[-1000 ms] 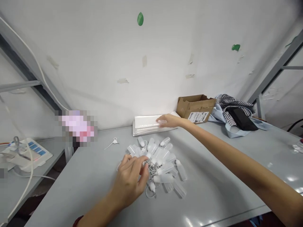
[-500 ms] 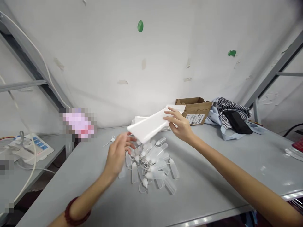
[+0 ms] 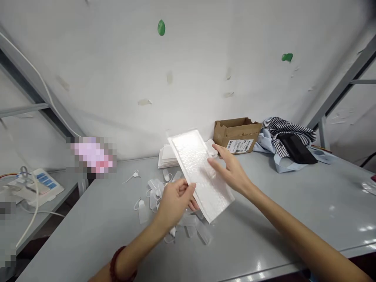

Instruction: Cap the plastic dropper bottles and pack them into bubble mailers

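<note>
A white padded bubble mailer is held tilted above a heap of clear plastic squeeze bottles. My left hand pinches the mailer's left edge between thumb and fingers. At its right side is my right hand, fingers stretched and apart; whether they touch the mailer I cannot tell. Part of the bottle heap is hidden behind the mailer and my left hand. One bottle with a white looped cap lies left of the heap.
A stack of white mailers lies against the wall, beside an open cardboard box. Further right are striped cloth and a black flat item. A loose white cap lies at left.
The mailer has swung from nearly lengthwise to a steeper slant, its broad face now showing. My left hand has moved right and taken its edge; my right hand's fingers have spread off it.
</note>
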`<state>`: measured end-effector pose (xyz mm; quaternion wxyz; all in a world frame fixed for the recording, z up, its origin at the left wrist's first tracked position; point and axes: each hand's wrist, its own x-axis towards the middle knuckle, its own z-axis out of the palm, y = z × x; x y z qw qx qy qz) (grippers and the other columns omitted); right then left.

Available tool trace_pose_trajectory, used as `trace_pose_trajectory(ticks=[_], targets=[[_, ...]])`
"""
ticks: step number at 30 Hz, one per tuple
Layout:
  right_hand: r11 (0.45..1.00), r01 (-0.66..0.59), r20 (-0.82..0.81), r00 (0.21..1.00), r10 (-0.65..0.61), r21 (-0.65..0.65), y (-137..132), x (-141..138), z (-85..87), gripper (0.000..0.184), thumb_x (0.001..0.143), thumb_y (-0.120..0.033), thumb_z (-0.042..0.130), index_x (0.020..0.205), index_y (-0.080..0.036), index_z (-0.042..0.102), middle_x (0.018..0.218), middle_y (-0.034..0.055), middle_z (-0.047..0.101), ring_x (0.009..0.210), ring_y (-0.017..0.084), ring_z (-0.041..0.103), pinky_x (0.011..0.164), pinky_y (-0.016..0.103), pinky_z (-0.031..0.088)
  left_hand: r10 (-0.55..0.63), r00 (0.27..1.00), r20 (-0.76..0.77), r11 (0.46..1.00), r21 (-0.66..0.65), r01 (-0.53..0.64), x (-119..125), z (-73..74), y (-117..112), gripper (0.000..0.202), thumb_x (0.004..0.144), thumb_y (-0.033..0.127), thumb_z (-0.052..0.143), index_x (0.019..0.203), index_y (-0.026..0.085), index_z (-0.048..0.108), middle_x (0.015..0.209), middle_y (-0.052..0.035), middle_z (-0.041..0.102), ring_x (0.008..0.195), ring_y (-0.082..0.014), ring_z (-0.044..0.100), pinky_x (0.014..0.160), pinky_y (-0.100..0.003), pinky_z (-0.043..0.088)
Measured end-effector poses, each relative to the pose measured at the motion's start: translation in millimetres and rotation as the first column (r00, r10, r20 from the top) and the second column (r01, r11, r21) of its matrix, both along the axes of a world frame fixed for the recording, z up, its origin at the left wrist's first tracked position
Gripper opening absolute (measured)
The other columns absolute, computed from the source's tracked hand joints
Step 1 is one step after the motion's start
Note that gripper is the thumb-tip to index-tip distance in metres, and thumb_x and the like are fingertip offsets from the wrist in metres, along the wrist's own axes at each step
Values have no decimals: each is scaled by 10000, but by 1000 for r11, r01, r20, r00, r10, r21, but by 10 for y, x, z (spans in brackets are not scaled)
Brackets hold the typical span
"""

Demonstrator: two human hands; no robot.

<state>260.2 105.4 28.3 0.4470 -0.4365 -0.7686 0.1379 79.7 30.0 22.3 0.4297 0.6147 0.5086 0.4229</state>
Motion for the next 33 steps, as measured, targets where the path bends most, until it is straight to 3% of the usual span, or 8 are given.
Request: trace_pose_trajectory(ticks=[3, 5, 10, 13, 15, 26, 29, 33], targets=[[992, -95, 127, 986, 104, -79, -258, -166, 28, 1025, 730, -614, 619, 1470, -119, 111, 1469, 213, 271, 1351, 365, 270, 1058, 556, 318, -1, 991, -130, 981, 193, 26, 70, -175, -101, 259, 880, 332, 462, 683, 173, 517, 552, -18, 598, 505, -153, 597, 520, -290, 522], [993, -54, 145, 987, 69, -104, -389, -270, 0, 1166, 684, -620, 652, 1470, -91, -27, 1484, 228, 181, 1370, 371, 195, 1082, 553, 277, 0, 977, -215, 941, 331, 73, 99, -269, -141, 233, 877, 294, 462, 693, 171, 535, 646, -46, 620, 592, -169, 598, 601, -328, 532], [1000, 18, 134, 991, -17, -7, -408, -287, -44, 1015, 728, -441, 612, 1461, -145, -24, 1422, 186, 249, 1316, 349, 253, 1061, 544, 290, -60, 895, -442, 779, 540, 320, 22, -258, -132, 141, 885, 208, 498, 964, 155, 603, 915, -91, 648, 992, -246, 563, 864, -409, 497], [998, 8, 212, 977, -20, 57, -255, -121, -25, 969, 684, -368, 618, 1445, -151, 58, 1346, 185, 348, 1231, 356, 350, 1012, 552, 323, 89, 808, -583, 624, 665, 411, -168, -153, -60, 202, 888, 149, 512, 1082, 123, 559, 932, -93, 636, 1003, -233, 527, 864, -388, 485], [999, -4, 295, 956, -11, 48, -152, 16, -25, 938, 655, -331, 628, 1426, -153, 124, 1303, 182, 395, 1189, 361, 382, 980, 549, 344, 224, 779, -586, 588, 718, 371, -317, -107, -2, 213, 878, 132, 528, 1089, 110, 548, 920, -94, 632, 963, -225, 516, 827, -375, 482], [994, -110, 444, 889, 111, -28, -22, 199, -164, 712, 665, -180, 581, 1324, -213, 313, 1177, 116, 500, 1073, 303, 468, 873, 436, 382, 231, 555, -799, 800, 481, 359, -504, -100, 68, 175, 895, 232, 468, 971, 158, 607, 861, -68, 653, 832, -229, 536, 697, -365, 430], [993, -114, 463, 880, 109, -17, -24, 167, -204, 694, 648, -130, 551, 1305, -204, 341, 1162, 119, 524, 1050, 309, 478, 840, 422, 373, 190, 600, -777, 832, 452, 322, -480, -95, 56, 190, 865, 219, 483, 1002, 176, 607, 848, -60, 650, 835, -225, 545, 703, -357, 440], [996, -92, 526, 846, 79, -2, -42, 144, -244, 677, 594, -35, 508, 1247, -177, 397, 1094, 101, 562, 996, 281, 498, 793, 371, 360, 205, 756, -622, 895, 431, 112, -472, -69, 64, 187, 772, 238, 579, 952, 205, 619, 803, -23, 628, 786, -201, 564, 622, -289, 454]])
